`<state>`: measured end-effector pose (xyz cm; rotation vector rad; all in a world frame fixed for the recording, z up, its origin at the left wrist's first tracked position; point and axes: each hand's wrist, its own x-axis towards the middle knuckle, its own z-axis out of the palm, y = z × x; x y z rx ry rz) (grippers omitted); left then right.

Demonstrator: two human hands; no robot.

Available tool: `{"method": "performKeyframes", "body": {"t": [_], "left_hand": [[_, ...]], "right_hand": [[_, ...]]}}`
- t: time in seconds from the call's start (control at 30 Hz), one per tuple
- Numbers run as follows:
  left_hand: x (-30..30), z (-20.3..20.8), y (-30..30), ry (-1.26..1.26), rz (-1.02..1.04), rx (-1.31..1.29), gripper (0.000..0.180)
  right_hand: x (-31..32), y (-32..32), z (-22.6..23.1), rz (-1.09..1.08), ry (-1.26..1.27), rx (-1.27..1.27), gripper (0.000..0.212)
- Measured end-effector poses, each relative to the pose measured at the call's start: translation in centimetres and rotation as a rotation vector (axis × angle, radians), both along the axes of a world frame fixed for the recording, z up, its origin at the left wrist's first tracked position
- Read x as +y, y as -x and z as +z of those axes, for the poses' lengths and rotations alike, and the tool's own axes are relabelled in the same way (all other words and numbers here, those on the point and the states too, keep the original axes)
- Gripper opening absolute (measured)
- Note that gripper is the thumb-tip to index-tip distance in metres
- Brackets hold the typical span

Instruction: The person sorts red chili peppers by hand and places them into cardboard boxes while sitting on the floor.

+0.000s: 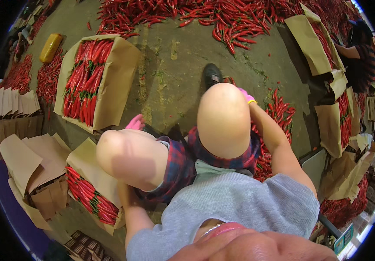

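Observation:
My left hand [135, 122], in a pink glove, shows just past my bent left knee. Its fingers look stretched out, with nothing visible in them. Close by on its left, a brown paper bag [120, 80] lies with its mouth toward me, packed with rows of red chili peppers [87, 78]. My right hand [247, 95], also pink-gloved, is mostly hidden behind my right knee, so its fingers cannot be seen. Beside my right forearm spreads a heap of loose red chili peppers [279, 114]. A few peppers [229, 80] peek out between that knee and my shoe.
Another filled paper bag [87, 152] rests by my left thigh, next to folded paper bags [43, 163]. A large chili heap [187, 11] covers the far floor. At right stand more filled bags [307, 43] and a person in a striped top [363, 65]. A yellow bundle [50, 48] lies far left.

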<state>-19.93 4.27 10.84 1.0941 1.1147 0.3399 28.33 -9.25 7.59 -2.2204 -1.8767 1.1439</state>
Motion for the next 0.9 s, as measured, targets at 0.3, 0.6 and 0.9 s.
{"method": "performKeyframes", "body": {"t": [0.3,0.6,0.9], "left_hand": [[12.6,5.7,-8.0,-0.34,-0.807,0.35,0.052],[30.3,3.0,-22.1,-0.557,-0.966,0.348,0.052],[39.7,0.5,-33.1,-0.643,-1.138,0.321,0.051]], "right_hand": [[5.6,-4.5,2.7,-0.185,0.205,-0.176,0.055],[5.8,-5.1,-6.8,-0.284,0.188,-0.317,0.071],[13.6,-15.2,-5.8,-0.604,-0.02,0.1,0.058]]}}
